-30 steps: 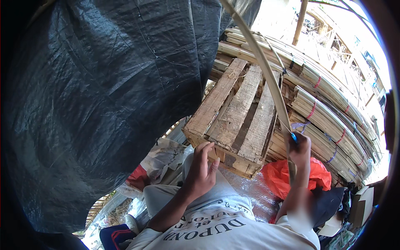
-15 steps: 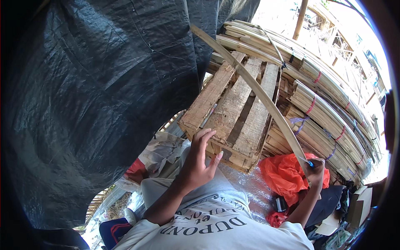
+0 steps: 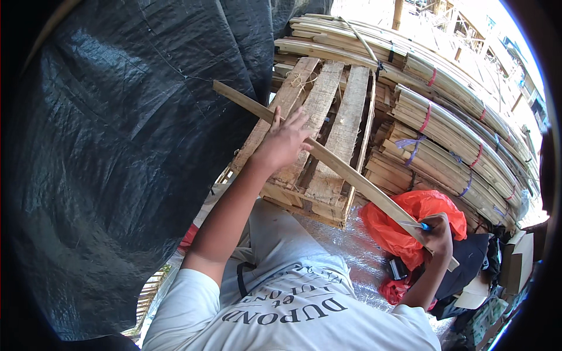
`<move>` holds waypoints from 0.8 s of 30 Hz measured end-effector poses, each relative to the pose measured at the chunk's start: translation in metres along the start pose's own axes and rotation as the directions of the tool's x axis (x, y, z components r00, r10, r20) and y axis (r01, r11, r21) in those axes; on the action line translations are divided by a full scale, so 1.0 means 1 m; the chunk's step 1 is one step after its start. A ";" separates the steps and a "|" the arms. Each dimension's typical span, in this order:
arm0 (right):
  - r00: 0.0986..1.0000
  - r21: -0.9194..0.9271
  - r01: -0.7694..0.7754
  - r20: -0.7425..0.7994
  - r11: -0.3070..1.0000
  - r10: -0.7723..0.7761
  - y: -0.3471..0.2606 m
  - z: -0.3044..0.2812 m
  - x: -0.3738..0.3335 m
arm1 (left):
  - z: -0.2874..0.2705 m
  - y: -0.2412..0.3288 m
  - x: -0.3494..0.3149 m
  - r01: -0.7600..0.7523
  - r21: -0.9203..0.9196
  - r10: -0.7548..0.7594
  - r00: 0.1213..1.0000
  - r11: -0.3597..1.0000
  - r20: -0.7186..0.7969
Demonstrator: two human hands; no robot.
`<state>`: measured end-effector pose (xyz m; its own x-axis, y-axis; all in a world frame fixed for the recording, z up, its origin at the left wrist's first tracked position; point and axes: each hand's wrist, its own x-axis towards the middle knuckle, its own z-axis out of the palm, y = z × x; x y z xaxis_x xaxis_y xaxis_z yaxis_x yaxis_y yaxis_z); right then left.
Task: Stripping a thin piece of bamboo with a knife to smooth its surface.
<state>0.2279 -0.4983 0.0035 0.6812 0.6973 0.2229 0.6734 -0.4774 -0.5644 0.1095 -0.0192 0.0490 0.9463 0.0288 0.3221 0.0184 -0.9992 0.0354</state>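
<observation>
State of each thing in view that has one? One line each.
Slatted wooden crate: slats up
Wooden strip: held, slanting across above the crate
Blue-handled knife: gripped, blade exposed
Left hand: open, fingers spread over the strip
Right hand: closed on knife and strip
Wood-strip bundles: tied, stacked
Orange-red plastic bag: crumpled
Black tarp: hanging, creased
</observation>
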 end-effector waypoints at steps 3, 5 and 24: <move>0.996 -0.047 0.011 -0.085 0.999 -0.015 0.005 0.001 0.000 | 0.005 0.000 0.002 0.112 -0.041 -0.101 0.970 0.993 0.223; 0.991 -0.167 -0.005 -0.132 0.986 -0.017 0.002 -0.004 0.004 | 0.018 0.000 -0.018 0.118 -0.077 -0.117 0.993 0.990 0.009; 0.912 0.210 0.089 -0.411 0.974 0.005 -0.096 0.095 0.143 | -0.002 0.002 -0.132 0.350 -0.221 -0.409 0.838 0.911 -0.360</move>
<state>0.2332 -0.3013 0.0140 0.7425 0.4136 0.5269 0.6560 -0.2900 -0.6968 -0.0159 -0.0249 0.0088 0.6694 0.4429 0.5965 0.2762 -0.8937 0.3535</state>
